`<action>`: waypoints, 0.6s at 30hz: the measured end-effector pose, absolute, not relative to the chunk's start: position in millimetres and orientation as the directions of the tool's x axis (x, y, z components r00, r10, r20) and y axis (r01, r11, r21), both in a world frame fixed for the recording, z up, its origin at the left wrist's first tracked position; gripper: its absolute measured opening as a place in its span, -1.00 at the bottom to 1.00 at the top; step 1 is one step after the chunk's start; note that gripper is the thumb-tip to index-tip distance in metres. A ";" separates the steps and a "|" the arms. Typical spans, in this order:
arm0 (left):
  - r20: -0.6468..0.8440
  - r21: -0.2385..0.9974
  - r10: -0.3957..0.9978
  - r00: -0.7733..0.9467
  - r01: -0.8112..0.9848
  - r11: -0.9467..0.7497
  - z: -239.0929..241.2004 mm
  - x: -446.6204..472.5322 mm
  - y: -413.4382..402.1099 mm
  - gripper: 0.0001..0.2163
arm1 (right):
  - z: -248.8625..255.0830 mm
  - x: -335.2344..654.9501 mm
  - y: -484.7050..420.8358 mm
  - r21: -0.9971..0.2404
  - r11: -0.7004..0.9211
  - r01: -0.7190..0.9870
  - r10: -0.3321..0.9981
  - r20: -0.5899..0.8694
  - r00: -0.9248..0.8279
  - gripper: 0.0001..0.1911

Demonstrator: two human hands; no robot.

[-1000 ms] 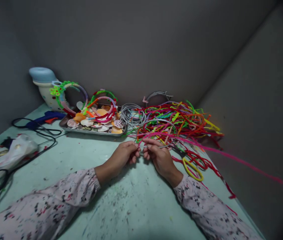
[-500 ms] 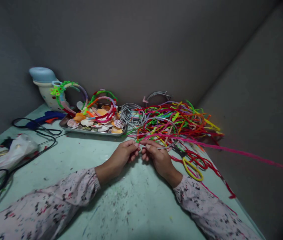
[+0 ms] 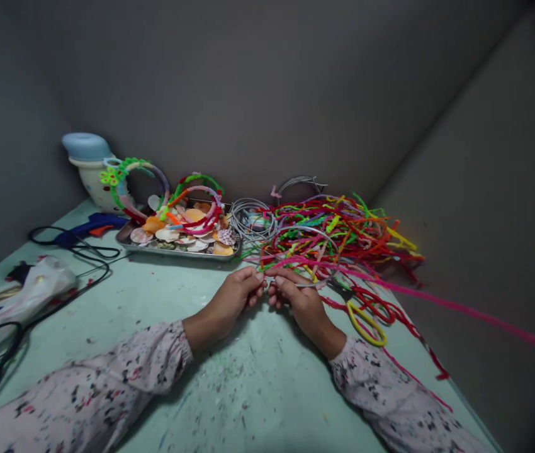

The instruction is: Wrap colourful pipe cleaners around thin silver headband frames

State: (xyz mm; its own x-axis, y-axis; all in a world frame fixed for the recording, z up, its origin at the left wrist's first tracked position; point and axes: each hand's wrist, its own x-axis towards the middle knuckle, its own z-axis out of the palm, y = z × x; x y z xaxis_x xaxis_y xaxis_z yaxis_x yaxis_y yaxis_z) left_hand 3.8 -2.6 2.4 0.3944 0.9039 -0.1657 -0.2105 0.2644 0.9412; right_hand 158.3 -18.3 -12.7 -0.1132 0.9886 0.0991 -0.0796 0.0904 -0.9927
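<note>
Fingertips of both hands meet over the counter (image 3: 258, 396), working at a grey wire hoop (image 3: 312, 229) and a pink fuzzy stem (image 3: 447, 304).
The right hand (image 3: 299, 296) has its grip pinched on the thin, springy wire, whose smooth curve arches beyond the knuckles; the left hand (image 3: 239, 289) appears to pinch the stem's near end, though the fingers hide the exact contact. Holding the tips this close probably steadies both slender pieces, leaving the stem's long, plush tail to stretch right past the counter's edge. Behind the hands lies a tangled pile of fuzzy stems (image 3: 343, 233), soft and many-coloured, likely kept there for easy reach, with yellow-handled scissors (image 3: 366, 324) just beside it. A shiny metal tray (image 3: 177, 253) corrals ridged, fan-shaped shells (image 3: 223, 249), its raised rim presumably there to stop them scattering.
</note>
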 end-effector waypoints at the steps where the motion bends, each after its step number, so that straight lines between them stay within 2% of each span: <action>1: -0.164 0.942 0.904 0.395 -0.209 0.262 2.3 3.7 -2.8 -0.79 | -12.5 158.2 -18.3 -0.992 0.093 -0.079 0.988 0.102 -0.114 -0.71; 18: -0.122 0.980 0.931 0.345 -0.105 0.168 5.3 4.0 -5.5 -0.76 | -10.9 157.0 -18.4 -0.991 0.035 -0.129 0.993 0.049 -0.110 -0.73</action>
State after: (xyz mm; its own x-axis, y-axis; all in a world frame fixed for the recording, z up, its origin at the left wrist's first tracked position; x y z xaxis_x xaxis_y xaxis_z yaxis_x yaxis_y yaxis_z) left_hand 4.0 -5.5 5.3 0.3452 0.9305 -0.1223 -0.1054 0.1679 0.9802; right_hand 157.0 -18.4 -10.9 -0.1104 0.9927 0.0493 -0.1287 0.0349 -0.9911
